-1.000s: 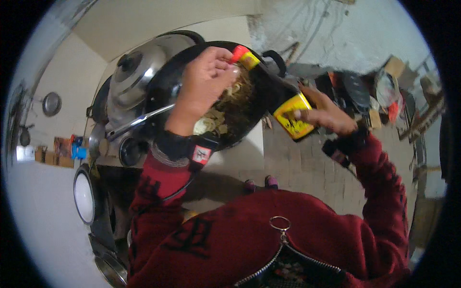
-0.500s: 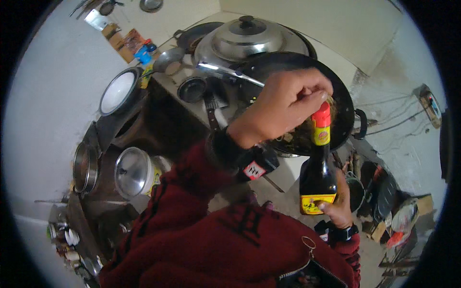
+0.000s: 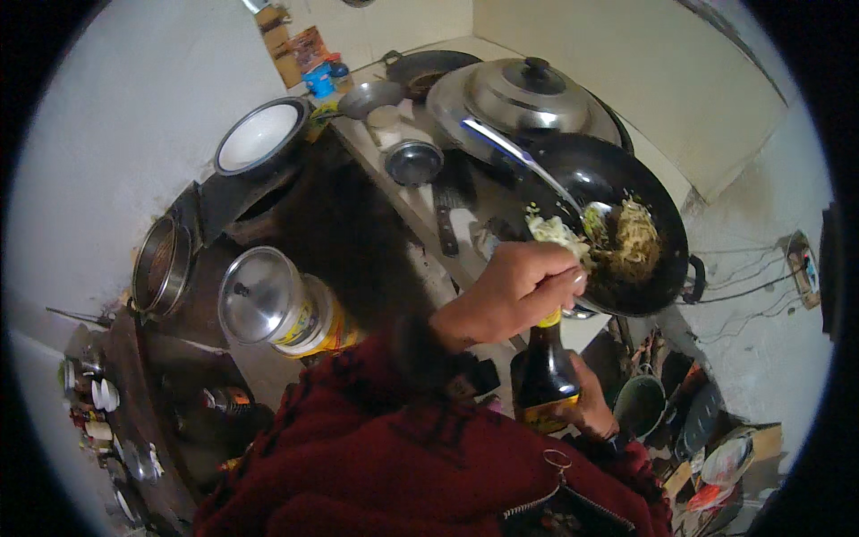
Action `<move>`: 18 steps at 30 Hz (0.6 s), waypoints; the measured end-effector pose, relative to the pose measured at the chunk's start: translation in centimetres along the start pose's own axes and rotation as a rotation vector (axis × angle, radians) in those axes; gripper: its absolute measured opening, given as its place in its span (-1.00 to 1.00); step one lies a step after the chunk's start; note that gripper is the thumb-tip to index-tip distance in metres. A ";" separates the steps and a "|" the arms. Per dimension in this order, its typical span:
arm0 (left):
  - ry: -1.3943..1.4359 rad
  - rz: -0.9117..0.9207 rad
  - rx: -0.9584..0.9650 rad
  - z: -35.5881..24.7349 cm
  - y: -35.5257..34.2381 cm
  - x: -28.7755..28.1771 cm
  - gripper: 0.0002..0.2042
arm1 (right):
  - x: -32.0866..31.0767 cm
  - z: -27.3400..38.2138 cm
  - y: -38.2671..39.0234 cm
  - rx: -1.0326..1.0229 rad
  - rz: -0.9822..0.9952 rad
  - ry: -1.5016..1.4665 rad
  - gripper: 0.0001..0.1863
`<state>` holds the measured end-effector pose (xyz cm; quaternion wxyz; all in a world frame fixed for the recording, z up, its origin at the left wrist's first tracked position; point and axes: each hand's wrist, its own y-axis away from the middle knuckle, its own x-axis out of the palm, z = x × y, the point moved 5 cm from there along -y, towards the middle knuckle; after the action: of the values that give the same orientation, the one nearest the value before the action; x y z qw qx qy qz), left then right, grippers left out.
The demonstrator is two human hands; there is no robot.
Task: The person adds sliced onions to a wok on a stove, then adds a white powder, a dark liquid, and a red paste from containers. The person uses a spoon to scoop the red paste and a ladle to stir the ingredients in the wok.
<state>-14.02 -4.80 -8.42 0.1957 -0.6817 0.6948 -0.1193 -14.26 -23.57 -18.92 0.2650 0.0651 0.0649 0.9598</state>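
Note:
In front of my body is a dark glass sauce bottle (image 3: 543, 369) with a yellow label, held upright and slightly tilted. My right hand (image 3: 591, 396) is wrapped round its lower body. Over the neck, my left hand (image 3: 517, 291) has its fingers closed on the top, hiding the cap. Just beyond the hands sits a black wok (image 3: 591, 170) with pale shredded food (image 3: 637, 237) on its right and chopped pale pieces (image 3: 557, 233) on its left. A ladle (image 3: 546, 174) rests in the wok, its handle over the far rim.
A big lidded pan (image 3: 483, 103) stands behind the wok. Left of it are a small dark bowl (image 3: 414, 163), a spatula (image 3: 445, 219) and a white jar (image 3: 385, 127). A lidded bucket (image 3: 259, 295) is at left, a white basin (image 3: 259, 139) beyond it. Firewood and pans lie at lower right.
Both hands have drawn the bottle lower, left and closer to my body. The left fingers now cover the red cap that showed before. More of the wok's food shows.

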 end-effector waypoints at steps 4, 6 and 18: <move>0.074 -0.100 -0.099 0.2 4.3 -3.4 -0.86 | 3.5 -0.7 -1.7 0.146 0.086 -0.024 -0.19; 0.120 -0.181 -0.132 -0.1 5.9 -4.2 -0.87 | 4.4 -0.3 -2.5 0.151 0.092 -0.003 -0.18; -0.181 -0.654 0.025 -7.3 12.9 -9.6 -0.58 | 5.7 -3.5 -6.1 0.114 0.526 0.035 -0.06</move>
<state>-28.82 4.59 -6.39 0.2164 -0.8738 0.4177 -0.1234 -16.62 -15.68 -22.77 0.0010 0.0777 0.1043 0.9915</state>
